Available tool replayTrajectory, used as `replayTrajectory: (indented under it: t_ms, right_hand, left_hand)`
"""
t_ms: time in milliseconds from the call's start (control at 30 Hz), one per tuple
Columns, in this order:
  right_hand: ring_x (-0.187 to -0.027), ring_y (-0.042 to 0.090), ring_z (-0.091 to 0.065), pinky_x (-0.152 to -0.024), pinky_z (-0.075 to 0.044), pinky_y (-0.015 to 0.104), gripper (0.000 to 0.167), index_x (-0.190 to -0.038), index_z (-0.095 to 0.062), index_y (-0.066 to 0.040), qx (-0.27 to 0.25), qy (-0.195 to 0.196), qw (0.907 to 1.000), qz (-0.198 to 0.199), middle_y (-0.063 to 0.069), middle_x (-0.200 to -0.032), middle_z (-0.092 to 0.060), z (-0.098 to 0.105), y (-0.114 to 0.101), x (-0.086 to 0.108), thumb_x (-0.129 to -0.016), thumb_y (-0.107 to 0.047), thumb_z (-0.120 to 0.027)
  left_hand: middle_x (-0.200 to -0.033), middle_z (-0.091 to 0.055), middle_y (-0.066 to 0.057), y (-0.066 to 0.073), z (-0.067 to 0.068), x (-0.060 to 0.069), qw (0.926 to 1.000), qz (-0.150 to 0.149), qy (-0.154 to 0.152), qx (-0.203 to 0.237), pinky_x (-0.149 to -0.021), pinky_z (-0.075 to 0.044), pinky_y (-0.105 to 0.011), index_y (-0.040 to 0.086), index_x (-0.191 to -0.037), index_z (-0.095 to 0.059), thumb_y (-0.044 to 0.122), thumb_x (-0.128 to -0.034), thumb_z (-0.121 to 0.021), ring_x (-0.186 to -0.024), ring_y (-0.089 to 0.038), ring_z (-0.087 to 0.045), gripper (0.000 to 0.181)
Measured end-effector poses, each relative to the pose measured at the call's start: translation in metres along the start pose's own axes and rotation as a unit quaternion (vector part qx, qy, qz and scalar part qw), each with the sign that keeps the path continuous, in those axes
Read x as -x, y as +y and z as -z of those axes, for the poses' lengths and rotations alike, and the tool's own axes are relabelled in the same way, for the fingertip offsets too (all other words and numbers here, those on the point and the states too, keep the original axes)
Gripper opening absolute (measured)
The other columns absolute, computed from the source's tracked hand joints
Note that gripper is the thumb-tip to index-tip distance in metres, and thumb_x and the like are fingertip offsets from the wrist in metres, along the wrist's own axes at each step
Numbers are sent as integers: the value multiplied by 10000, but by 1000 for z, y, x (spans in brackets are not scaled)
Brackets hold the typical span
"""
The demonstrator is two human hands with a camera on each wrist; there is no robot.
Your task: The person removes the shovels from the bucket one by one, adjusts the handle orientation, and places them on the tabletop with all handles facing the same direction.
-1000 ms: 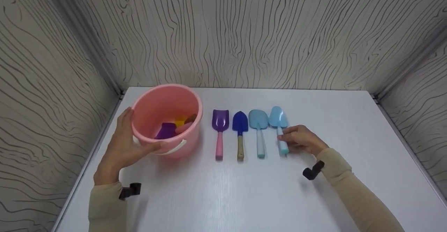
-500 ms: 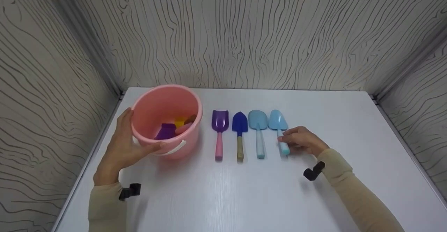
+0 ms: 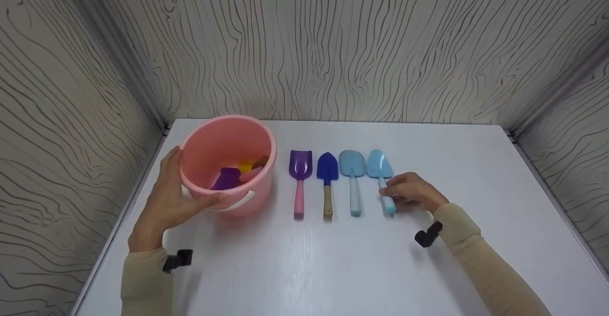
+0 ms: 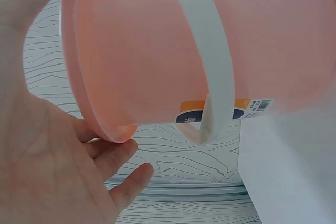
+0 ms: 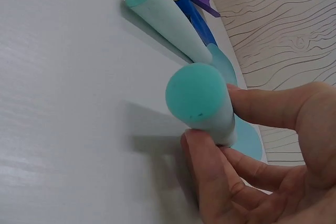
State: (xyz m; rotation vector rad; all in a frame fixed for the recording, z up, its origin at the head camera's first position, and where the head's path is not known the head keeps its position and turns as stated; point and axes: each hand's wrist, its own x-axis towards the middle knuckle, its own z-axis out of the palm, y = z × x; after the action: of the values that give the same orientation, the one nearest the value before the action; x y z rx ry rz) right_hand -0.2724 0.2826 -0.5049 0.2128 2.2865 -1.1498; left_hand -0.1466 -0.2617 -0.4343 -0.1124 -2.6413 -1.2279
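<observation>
My left hand (image 3: 164, 204) spans the rim of a pink bucket (image 3: 252, 202), thumb on the front and fingers around the left side. In the left wrist view, fingertips (image 4: 118, 156) touch the rim near the bucket's white handle (image 4: 210, 45). My right hand (image 3: 414, 191) pinches the handle of the rightmost light blue toy shovel (image 3: 379, 164) between thumb and fingers. Seen from the right wrist, its teal-capped handle (image 5: 197, 93) appears slightly raised, with a shadow beneath. Left of it lies a second light blue shovel (image 3: 352, 163), its blade close beside.
A blue trowel (image 3: 327, 166) with a tan handle and a purple scoop (image 3: 300, 163) with a pink handle continue the row. Inside the bucket lie a purple piece (image 3: 226, 178), a yellow piece (image 3: 245, 165) and other small items. Wood-grain panels (image 3: 314, 44) enclose the white table (image 3: 304, 268).
The rightmost light blue shovel has shifted slightly toward the person, its blade coming level with the others, still pinched by the right hand. Left hand and bucket hold their position.
</observation>
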Motion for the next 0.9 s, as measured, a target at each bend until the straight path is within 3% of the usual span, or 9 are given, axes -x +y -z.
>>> replayTrajectory:
  t_ms: [500, 800, 900]
  right_hand:
    - [-1067, 235, -747, -905, -629, 381, 622, -1430, -568, 28, 23, -44, 9997, 229, 199, -1311, -703, -1, 3, 2, -952, -295, -800]
    - [-1051, 252, -716, -918, -620, 399, 624, -1468, -537, 18, 168, -78, 9995, 238, 207, -1297, -682, 3, -1, 7, -976, -291, -765]
    - [-1068, 258, -714, -942, -625, 413, 605, -1460, -546, 11, 369, -13, 9985, 407, 212, -1321, -655, 4, -4, 8, -989, -315, -741]
  left_hand:
    - [-1704, -242, -129, -1, 1, 1, 9998, 123, -173, 14, -1141, -410, -752, 234, -1703, -172, 529, -726, -961, -1470, -383, -428, 1289]
    - [-1697, -260, -92, 0, 1, 1, 9999, 64, -110, 60, -1139, -454, -700, 268, -1694, -179, 552, -732, -950, -1449, -343, -450, 1266]
    - [-1695, -266, -82, 1, 0, 0, 9999, 83, -111, 72, -1131, -471, -685, 287, -1691, -182, 560, -728, -951, -1446, -337, -457, 1262]
